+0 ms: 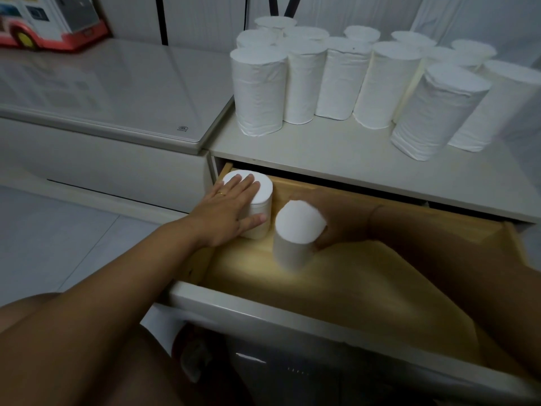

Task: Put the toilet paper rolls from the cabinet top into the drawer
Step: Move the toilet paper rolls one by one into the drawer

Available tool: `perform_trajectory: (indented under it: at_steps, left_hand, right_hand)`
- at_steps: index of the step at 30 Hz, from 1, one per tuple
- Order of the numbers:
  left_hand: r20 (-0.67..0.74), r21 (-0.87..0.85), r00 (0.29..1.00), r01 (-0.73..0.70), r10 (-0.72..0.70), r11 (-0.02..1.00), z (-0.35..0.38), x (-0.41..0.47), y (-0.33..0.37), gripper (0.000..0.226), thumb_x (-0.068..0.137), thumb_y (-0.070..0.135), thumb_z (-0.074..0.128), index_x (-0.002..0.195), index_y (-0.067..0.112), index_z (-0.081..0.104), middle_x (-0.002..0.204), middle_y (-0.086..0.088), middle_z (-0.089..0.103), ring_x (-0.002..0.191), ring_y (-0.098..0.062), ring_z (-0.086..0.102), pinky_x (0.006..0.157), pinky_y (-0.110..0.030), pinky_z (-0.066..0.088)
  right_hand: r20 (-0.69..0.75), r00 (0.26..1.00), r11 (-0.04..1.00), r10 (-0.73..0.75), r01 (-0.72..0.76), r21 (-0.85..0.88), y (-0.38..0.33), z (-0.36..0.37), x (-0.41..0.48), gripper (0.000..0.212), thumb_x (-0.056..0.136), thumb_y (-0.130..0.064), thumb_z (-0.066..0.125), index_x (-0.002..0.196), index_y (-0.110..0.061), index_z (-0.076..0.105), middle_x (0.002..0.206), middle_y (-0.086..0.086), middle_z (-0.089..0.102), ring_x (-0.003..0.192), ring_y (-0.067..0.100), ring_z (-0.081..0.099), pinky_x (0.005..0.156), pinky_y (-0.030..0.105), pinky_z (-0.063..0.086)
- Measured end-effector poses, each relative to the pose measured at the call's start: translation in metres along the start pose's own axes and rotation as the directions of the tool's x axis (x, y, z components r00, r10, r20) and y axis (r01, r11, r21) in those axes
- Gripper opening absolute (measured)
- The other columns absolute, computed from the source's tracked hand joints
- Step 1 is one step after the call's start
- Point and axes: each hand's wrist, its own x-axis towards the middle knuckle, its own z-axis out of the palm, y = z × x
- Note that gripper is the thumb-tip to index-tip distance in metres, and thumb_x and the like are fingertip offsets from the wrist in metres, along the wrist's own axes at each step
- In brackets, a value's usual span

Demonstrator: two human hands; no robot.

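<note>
Pale cabinet top (336, 148) runs from 12 to 3 o'clock, and a crowd of toilet paper rolls (345, 77) stands upright on it, packed close, several touching. Below it the wooden drawer (351, 276) is pulled open toward 6 o'clock. A first roll (263, 197) stands upright in the drawer's corner at 10 o'clock. The left hand (231, 209) lies flat on its top, fingers straight and spread, thumb against its side, a ring (221, 194) on one finger. Just beside it, at its 4 o'clock, a second roll (295, 230) is tilted inside the drawer; its foot is blurred, so contact with the drawer floor cannot be told. The right hand (342, 224) is wrapped round it from the 3 o'clock side, fingers curled behind. At 11 o'clock a toy bus (52, 24) sits on a glass-topped unit (131, 83).
</note>
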Motion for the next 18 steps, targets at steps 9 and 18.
perform_trajectory:
  at_steps: [9, 18]
  left_hand:
    - [0.009, -0.078, 1.0, 0.005, -0.004, 0.997, -0.003, 0.0, 0.001, 0.084, 0.081, 0.071, 0.016, 0.152, 0.026, 0.005, 0.16, 0.005, -0.003, 0.146, -0.011, -0.008, 0.117, -0.034, -0.007]
    - [0.022, -0.03, 1.0, 0.005, -0.005, 1.0, -0.004, -0.001, 0.004, 0.074, 0.093, 0.059, 0.029, 0.152, 0.024, 0.002, 0.161, 0.002, -0.006, 0.146, -0.014, -0.009, 0.116, -0.034, -0.008]
  right_hand:
    - [-0.227, 0.97, 0.99, 0.083, -0.055, 0.127, -0.024, 0.051, 0.012, 0.082, 0.06, -0.049, 0.08, 0.127, -0.022, 0.041, 0.123, -0.001, 0.053, 0.106, 0.013, 0.05, 0.087, 0.036, 0.052]
    - [-0.085, 0.963, 0.878, 0.255, -0.195, 0.437, -0.029, 0.074, 0.006, 0.079, 0.077, -0.029, 0.073, 0.14, -0.018, 0.027, 0.136, 0.005, 0.046, 0.118, 0.02, 0.047, 0.096, 0.032, 0.049]
